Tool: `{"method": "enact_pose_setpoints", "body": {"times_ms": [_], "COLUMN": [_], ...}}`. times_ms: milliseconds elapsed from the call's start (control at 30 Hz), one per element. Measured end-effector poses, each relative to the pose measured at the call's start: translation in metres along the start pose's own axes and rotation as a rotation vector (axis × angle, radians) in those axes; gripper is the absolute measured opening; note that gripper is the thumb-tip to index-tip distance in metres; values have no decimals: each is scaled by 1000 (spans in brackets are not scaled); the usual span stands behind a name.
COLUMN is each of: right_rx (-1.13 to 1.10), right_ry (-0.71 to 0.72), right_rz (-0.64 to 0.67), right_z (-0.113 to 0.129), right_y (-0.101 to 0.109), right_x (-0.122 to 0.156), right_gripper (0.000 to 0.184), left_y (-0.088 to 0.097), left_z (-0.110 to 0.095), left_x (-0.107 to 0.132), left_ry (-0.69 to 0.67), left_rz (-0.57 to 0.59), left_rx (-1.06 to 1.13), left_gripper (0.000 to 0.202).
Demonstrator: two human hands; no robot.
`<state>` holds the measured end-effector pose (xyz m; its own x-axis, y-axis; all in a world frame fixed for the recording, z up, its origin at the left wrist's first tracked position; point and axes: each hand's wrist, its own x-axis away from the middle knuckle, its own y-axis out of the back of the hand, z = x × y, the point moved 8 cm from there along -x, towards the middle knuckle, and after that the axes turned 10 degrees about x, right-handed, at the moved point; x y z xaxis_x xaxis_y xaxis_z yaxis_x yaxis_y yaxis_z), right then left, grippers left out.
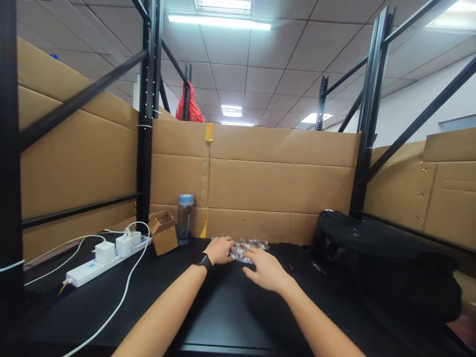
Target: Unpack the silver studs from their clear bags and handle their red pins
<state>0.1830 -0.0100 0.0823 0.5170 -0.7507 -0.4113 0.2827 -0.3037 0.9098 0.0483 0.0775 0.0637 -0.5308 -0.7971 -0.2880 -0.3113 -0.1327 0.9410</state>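
Both my arms reach forward over the black table to a cluster of small clear plastic packets with red bits (240, 250), lying near the cardboard back wall. My left hand (220, 249), with a dark watch (206, 262) on its wrist, rests at the left end of the cluster, fingers extended onto it. At the near right side of the packets is my right hand (266, 269), its thumb apart from its fingers and its fingertips at the packets' edge. What exactly the packets contain is too small to make out.
On the left lie a white power strip (89, 269) with plugged-in chargers and a loose white cable (128, 285). A small open cardboard box (164, 235) and a blue-lidded bottle (185, 220) stand behind. A black backpack (386, 263) occupies the right. Black rack posts (146, 148) frame the table.
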Motion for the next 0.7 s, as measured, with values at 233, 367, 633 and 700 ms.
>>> {"method": "enact_pose_setpoints", "body": {"times_ms": [233,367,633,700], "right_rx": [-169,-251,-283,-280], "right_ry": [-135,-192,-123,-103], "right_rz": [-259,-261,-275,-256], "right_z": [-61,-88,-73,-68], "right_y": [-43,-69,-67,-69], "right_x": [-62,-50,-58,-58], "right_gripper": [27,25,24,24], "left_y": [-23,-23,-24,-24], "left_z": [17,15,27,27], "left_x": [14,11,12,12], "left_ry": [104,151,166,143], "left_rz": [-71,-35,-1,5], "left_rx": [-65,-81,-43,-32], "left_gripper": [46,37,28,25]}}
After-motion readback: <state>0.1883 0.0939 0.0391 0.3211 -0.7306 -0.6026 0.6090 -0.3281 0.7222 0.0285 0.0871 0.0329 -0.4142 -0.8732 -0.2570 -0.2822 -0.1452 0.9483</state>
